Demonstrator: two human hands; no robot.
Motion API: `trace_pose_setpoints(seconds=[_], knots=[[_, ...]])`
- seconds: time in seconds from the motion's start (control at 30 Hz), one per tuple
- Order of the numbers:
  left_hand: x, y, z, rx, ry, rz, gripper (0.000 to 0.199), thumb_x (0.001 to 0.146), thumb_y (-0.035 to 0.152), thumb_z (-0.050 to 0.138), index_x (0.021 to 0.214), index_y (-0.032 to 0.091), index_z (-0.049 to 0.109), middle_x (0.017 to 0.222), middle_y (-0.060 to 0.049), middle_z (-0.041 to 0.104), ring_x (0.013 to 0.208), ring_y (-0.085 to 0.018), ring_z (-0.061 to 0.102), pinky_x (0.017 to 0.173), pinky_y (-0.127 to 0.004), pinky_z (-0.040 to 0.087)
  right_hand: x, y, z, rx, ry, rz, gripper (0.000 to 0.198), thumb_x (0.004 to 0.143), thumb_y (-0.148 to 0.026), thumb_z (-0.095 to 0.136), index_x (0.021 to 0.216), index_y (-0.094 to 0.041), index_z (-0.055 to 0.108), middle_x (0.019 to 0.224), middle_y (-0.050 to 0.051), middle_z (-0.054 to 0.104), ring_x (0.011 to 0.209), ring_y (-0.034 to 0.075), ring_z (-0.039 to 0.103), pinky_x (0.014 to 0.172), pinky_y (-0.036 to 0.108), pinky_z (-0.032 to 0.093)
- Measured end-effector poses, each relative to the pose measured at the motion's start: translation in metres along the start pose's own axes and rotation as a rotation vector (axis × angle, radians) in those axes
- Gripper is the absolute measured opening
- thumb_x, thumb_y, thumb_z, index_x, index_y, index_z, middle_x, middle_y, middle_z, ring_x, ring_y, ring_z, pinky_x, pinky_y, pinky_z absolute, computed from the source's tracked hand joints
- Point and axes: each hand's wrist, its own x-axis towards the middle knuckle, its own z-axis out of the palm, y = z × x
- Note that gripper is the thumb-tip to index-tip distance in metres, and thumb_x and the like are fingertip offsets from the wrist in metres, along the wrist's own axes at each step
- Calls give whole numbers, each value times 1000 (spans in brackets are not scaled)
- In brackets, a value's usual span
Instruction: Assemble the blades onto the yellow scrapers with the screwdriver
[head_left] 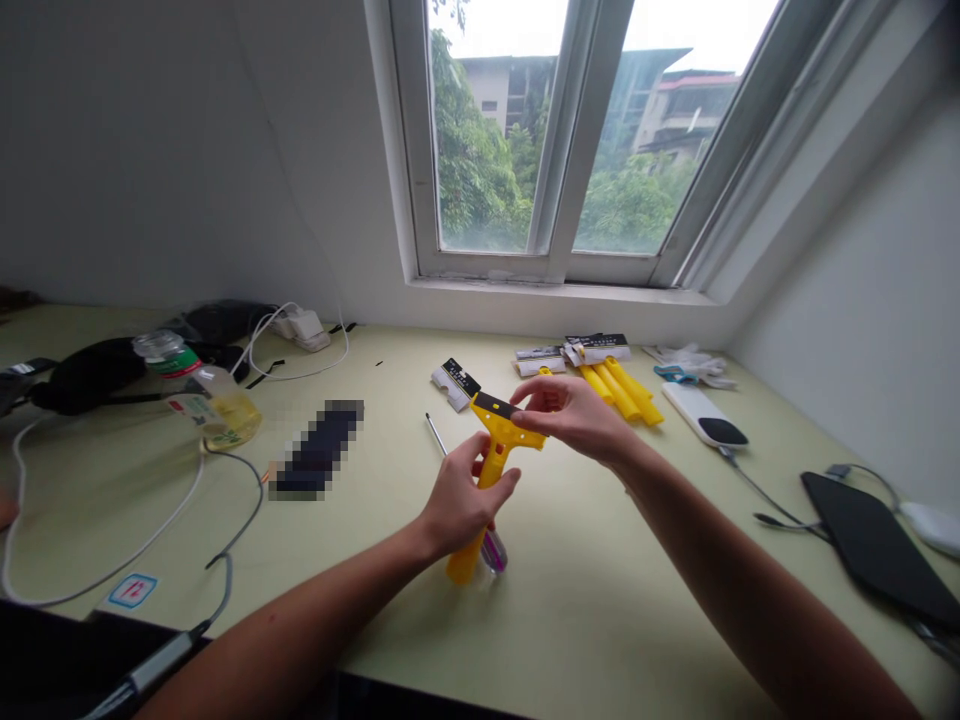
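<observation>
My left hand (469,495) is wrapped round the handle of a yellow scraper (510,432), holding it tilted above the desk. A black strip (492,405) runs along the top of the scraper's head. My right hand (566,415) has its thumb and fingers closed on the right end of that strip; the exact contact is partly hidden. Behind and below the left hand lies a screwdriver (493,552) with a clear and purple handle, its shaft pointing up and left. A black-and-white card (456,384) rests just beyond the scraper.
More yellow scrapers (619,390) with card packaging lie at the back, near white gloves (697,365). On the right are a white device (703,415) and a black phone (881,545). At left stand a bottle (206,395), cables and a blurred dark object (319,450).
</observation>
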Motion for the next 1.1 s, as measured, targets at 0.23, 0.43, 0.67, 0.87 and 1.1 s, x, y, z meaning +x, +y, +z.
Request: trace_pose_setpoints(seconds=[0.23, 0.43, 0.67, 0.87, 1.1], knots=[[-1, 0, 0, 38, -36, 17, 24, 83, 37, 66, 94, 18, 56, 83, 0, 56, 61, -10, 49, 52, -21, 42, -3, -1, 0, -20, -61, 20, 27, 74, -41, 72, 80, -16, 66, 63, 0, 59, 57, 10, 51, 49, 23, 36], [-3, 1, -1, 21, -78, 12, 24, 84, 37, 66, 92, 18, 54, 75, 3, 51, 58, -9, 47, 50, -21, 41, -5, -6, -4, -48, -134, 48, 28, 76, -42, 70, 80, -14, 66, 71, 2, 63, 63, 12, 54, 54, 24, 40], [-5, 2, -1, -86, -164, -10, 27, 85, 39, 65, 96, 18, 51, 67, 5, 49, 49, -8, 48, 42, -19, 40, -8, -8, -8, -42, -179, 38, 27, 76, -40, 70, 80, -13, 68, 70, 1, 63, 63, 11, 54, 55, 24, 40], [-4, 2, -2, -252, -245, -99, 30, 87, 41, 62, 99, 19, 45, 58, 8, 48, 36, -9, 47, 34, -20, 40, -5, 1, -10, 21, -245, 81, 29, 76, -39, 70, 85, -12, 69, 77, 4, 66, 68, 12, 56, 61, 25, 42], [-1, 6, -3, -478, -285, -138, 29, 90, 42, 56, 106, 21, 44, 72, 5, 53, 42, -9, 54, 37, -19, 44, -2, 4, -8, 47, -239, 152, 26, 71, -37, 72, 78, -12, 68, 67, 0, 60, 60, 10, 50, 55, 24, 37]])
